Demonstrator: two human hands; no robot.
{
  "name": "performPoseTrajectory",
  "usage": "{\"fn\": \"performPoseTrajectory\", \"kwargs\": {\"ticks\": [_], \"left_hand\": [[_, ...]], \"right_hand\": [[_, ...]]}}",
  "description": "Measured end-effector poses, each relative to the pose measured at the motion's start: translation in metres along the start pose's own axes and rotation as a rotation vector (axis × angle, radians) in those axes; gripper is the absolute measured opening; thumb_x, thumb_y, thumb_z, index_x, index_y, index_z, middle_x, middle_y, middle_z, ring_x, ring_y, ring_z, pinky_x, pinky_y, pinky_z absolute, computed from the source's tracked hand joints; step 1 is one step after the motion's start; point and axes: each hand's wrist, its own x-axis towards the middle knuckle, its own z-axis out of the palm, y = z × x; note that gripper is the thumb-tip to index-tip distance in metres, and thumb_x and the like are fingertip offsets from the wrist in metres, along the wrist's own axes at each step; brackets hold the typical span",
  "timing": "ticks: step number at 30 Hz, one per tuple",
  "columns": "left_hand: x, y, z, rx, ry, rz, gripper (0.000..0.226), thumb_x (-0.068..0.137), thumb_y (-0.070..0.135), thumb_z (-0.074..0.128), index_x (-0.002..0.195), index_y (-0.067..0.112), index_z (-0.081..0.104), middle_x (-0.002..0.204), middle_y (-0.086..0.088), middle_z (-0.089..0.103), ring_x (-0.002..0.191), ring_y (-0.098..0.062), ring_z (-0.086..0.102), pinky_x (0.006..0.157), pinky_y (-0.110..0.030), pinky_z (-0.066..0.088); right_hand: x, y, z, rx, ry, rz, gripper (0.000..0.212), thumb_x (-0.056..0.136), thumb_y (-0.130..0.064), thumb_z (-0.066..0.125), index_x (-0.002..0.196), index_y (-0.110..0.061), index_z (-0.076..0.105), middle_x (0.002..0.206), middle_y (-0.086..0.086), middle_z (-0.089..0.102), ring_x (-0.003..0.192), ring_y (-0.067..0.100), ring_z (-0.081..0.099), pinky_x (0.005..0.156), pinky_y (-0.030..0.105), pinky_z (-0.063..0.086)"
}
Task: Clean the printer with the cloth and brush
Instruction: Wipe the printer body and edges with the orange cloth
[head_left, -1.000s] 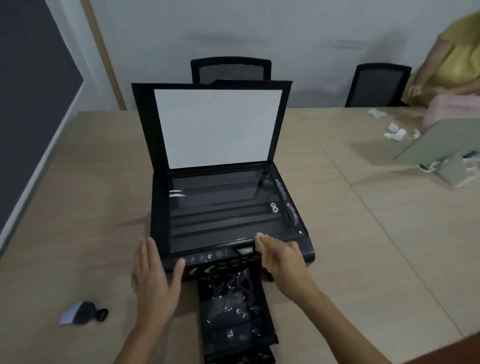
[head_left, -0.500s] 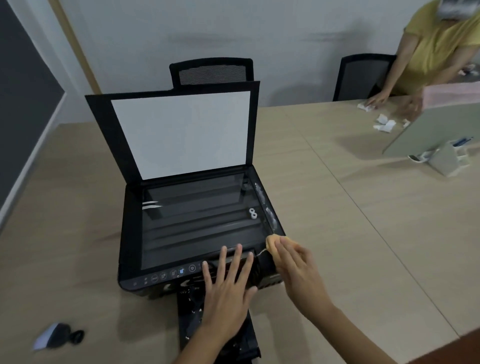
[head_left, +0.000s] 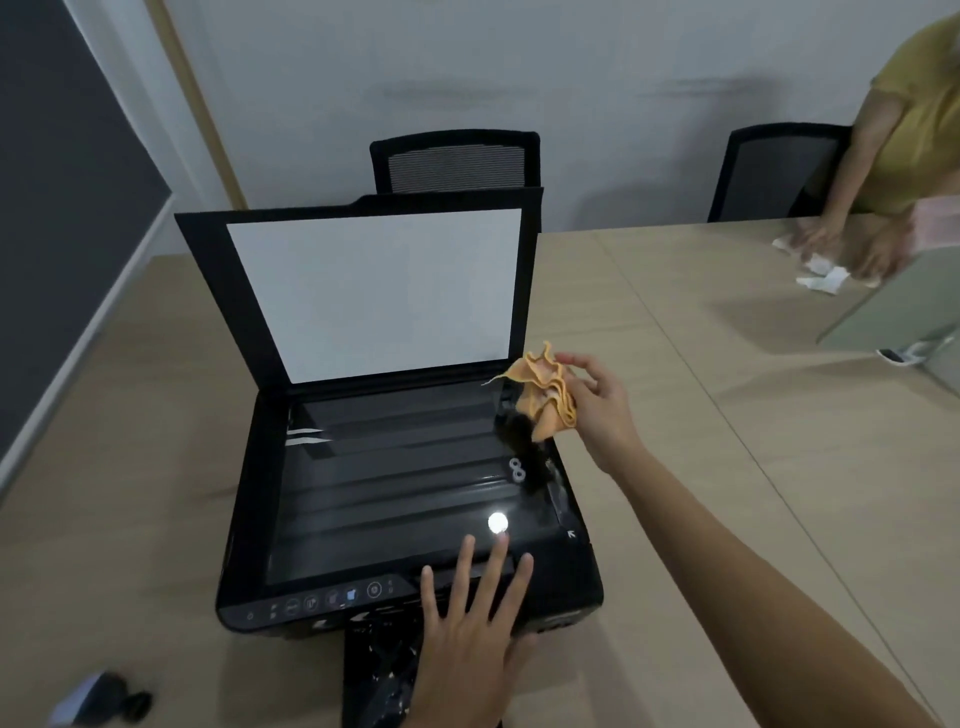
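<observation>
The printer (head_left: 405, 499) stands mid-frame on the table (head_left: 727, 467), lid raised, with bare table to its right. The right hand (head_left: 597, 410) pinches the crumpled orange cloth (head_left: 545, 395) above the glass's right edge. The left hand (head_left: 467, 639), fingers spread and holding nothing, lies flat on the front edge.

Black printer (head_left: 395, 499): lid standing open, glass showing. Orange cloth (head_left: 545, 397): hanging crumpled above printer's right edge.

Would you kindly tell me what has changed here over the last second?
The right hand has lifted the crumpled orange cloth from the black printer's front edge to its right rear corner. The left hand shifted right along the front panel. The lid remains open.
</observation>
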Motion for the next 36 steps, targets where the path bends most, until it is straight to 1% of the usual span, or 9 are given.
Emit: {"fn": "performPoseTrajectory", "kwargs": {"ticks": [4, 7, 9, 10, 14, 21, 24, 30, 36], "left_hand": [[0.001, -0.001, 0.006, 0.006, 0.041, 0.010, 0.080, 0.079, 0.063, 0.042, 0.150, 0.032, 0.022, 0.160, 0.000, 0.012, 0.145, -0.030, 0.010, 0.109, -0.061, 0.000], [0.001, -0.002, 0.010, 0.019, 0.072, 0.012, 0.083, 0.077, 0.064, 0.048, 0.150, 0.033, 0.025, 0.160, 0.000, 0.013, 0.145, -0.031, 0.013, 0.109, -0.061, 0.002], [0.001, -0.003, 0.010, 0.028, 0.094, 0.010, 0.083, 0.077, 0.063, 0.048, 0.150, 0.033, 0.022, 0.160, 0.000, 0.013, 0.145, -0.031, 0.012, 0.110, -0.061, 0.002], [0.001, -0.003, 0.011, 0.029, 0.097, 0.012, 0.083, 0.077, 0.062, 0.048, 0.151, 0.033, 0.021, 0.160, 0.000, 0.013, 0.145, -0.031, 0.012, 0.110, -0.061, 0.001], [-0.001, -0.003, 0.011, 0.025, 0.096, 0.018, 0.081, 0.077, 0.058, 0.046, 0.150, 0.033, 0.022, 0.160, 0.001, 0.013, 0.145, -0.031, 0.015, 0.110, -0.060, 0.002], [0.001, -0.001, 0.010, 0.029, 0.081, 0.010, 0.081, 0.070, 0.062, 0.053, 0.145, 0.035, 0.037, 0.159, 0.001, 0.022, 0.143, -0.031, 0.023, 0.110, -0.060, 0.007], [0.001, -0.001, 0.011, 0.013, 0.092, 0.010, 0.079, 0.072, 0.061, 0.051, 0.145, 0.035, 0.036, 0.160, 0.001, 0.021, 0.145, -0.031, 0.016, 0.110, -0.060, 0.006], [-0.001, -0.001, 0.007, 0.013, 0.061, 0.026, 0.081, 0.074, 0.059, 0.051, 0.148, 0.033, 0.030, 0.160, 0.000, 0.015, 0.144, -0.032, 0.022, 0.110, -0.060, 0.004], [0.001, -0.001, 0.003, -0.009, 0.036, 0.014, 0.081, 0.072, 0.062, 0.051, 0.146, 0.035, 0.034, 0.160, 0.002, 0.021, 0.144, -0.031, 0.021, 0.109, -0.059, 0.006]], "right_hand": [[0.037, 0.026, 0.023, -0.287, -0.001, -0.010, 0.031, 0.095, -0.016, 0.042, 0.109, -0.025, 0.069, 0.103, 0.011, 0.071, 0.091, 0.028, 0.068, 0.087, 0.045, 0.054], [0.044, 0.046, 0.027, -0.966, 0.021, -0.206, 0.042, 0.097, -0.038, 0.033, 0.132, -0.026, 0.053, 0.149, 0.016, 0.033, 0.134, 0.037, 0.032, 0.110, 0.046, 0.029], [0.044, 0.050, 0.027, -1.235, -0.059, -0.345, 0.056, 0.096, -0.052, 0.026, 0.142, -0.021, 0.038, 0.161, 0.003, 0.006, 0.145, 0.033, 0.009, 0.112, 0.049, 0.019], [0.045, 0.052, 0.025, -1.293, -0.106, -0.384, 0.059, 0.097, -0.052, 0.024, 0.144, -0.018, 0.033, 0.162, 0.000, 0.005, 0.147, 0.031, 0.007, 0.112, 0.049, 0.019], [0.042, 0.056, 0.018, -1.340, -0.195, -0.354, 0.049, 0.100, -0.040, 0.026, 0.147, -0.026, 0.028, 0.158, -0.003, 0.023, 0.146, 0.028, 0.016, 0.111, 0.047, 0.020], [-0.038, 0.064, -0.003, -1.450, -0.117, -0.536, 0.044, 0.092, -0.032, 0.035, 0.128, -0.018, 0.056, 0.138, 0.003, 0.055, 0.130, 0.031, 0.047, 0.094, 0.045, 0.042], [-0.033, 0.060, -0.002, -1.487, -0.148, -0.511, 0.044, 0.089, -0.030, 0.038, 0.125, -0.014, 0.058, 0.135, 0.005, 0.058, 0.128, 0.033, 0.050, 0.092, 0.046, 0.044], [0.044, 0.043, 0.030, -1.436, -0.212, -0.342, 0.045, 0.096, -0.025, 0.041, 0.140, -0.016, 0.039, 0.152, 0.003, 0.036, 0.139, 0.033, 0.027, 0.104, 0.047, 0.027], [-0.020, 0.053, 0.007, -1.407, -0.164, -0.492, 0.043, 0.087, -0.019, 0.056, 0.130, -0.018, 0.052, 0.137, 0.002, 0.055, 0.116, 0.033, 0.052, 0.086, 0.042, 0.043]]}}
